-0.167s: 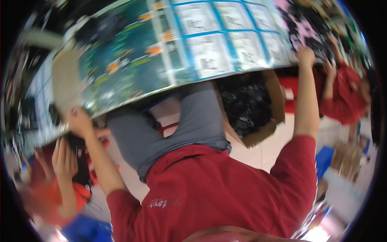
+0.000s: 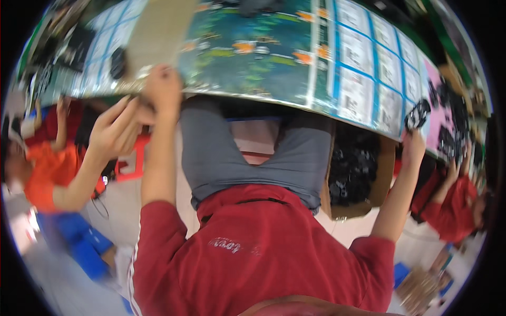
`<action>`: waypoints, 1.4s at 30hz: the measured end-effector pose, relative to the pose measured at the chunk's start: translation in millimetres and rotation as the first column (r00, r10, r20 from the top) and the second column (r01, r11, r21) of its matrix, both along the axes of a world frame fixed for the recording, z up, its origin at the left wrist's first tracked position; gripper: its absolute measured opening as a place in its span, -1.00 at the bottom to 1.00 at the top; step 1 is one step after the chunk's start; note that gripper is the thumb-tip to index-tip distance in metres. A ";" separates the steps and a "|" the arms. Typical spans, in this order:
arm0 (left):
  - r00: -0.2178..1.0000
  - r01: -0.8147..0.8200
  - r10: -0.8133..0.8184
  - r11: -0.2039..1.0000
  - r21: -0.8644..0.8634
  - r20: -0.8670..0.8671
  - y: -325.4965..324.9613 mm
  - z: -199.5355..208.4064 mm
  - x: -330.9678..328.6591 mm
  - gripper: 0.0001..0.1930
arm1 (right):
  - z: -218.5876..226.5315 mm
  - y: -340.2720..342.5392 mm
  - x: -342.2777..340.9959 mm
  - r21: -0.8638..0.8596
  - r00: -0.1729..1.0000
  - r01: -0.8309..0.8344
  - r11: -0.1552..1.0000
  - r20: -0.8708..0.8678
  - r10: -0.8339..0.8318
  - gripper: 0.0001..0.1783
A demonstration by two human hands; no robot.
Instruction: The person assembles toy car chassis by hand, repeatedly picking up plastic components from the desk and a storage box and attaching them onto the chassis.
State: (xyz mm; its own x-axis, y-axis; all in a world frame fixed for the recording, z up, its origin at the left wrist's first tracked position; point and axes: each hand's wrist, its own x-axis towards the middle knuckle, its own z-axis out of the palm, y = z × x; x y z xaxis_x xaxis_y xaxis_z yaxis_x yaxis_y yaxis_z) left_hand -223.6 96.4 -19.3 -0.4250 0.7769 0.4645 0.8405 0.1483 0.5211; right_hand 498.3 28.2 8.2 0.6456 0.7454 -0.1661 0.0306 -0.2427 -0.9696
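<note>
My right hand (image 2: 414, 143) pinches a small black item in clear plastic wrapping (image 2: 418, 114) at the table's front edge on the right. My left hand (image 2: 163, 88) is over the front edge of a tan cardboard strip (image 2: 155, 37), fingers curled in. Blur hides whatever it may hold. Close against it on the left is the hand of a co-worker (image 2: 116, 129) in an orange top. Several black pieces (image 2: 445, 100) lie on a pink patch of the tabletop, beyond my right hand.
The table (image 2: 253, 68) has a glossy green patterned cover and white sheets framed in blue. Below its edge, right of my legs, stands a cardboard box (image 2: 387, 184) with black wrapped pieces. A black object (image 2: 118, 63) sits left of the cardboard. Another person in red (image 2: 453, 208) works at far right.
The view has swung left, so the table appears farther right. The black wrapped item now shows in my right hand. The co-worker's hand in orange is now close beside my left hand.
</note>
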 end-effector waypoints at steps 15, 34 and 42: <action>0.128 0.336 -0.409 0.875 0.348 0.904 -140.0 40.8 40.2 -0.95 | 64.4 -26.1 -446.9 0.088 0.353 -0.915 0.395 0.649 0.674 -0.91; 0.068 0.256 -0.263 0.937 0.238 0.962 -142.3 21.9 30.5 -0.77 | -8.5 -6.7 -393.8 -0.018 0.729 -0.598 0.801 0.404 0.553 -0.75; 0.172 0.721 -0.288 0.688 0.079 0.942 -134.9 7.8 121.0 -0.76 | -13.1 -99.1 -400.7 0.370 0.290 -0.797 0.477 -0.458 0.841 -0.36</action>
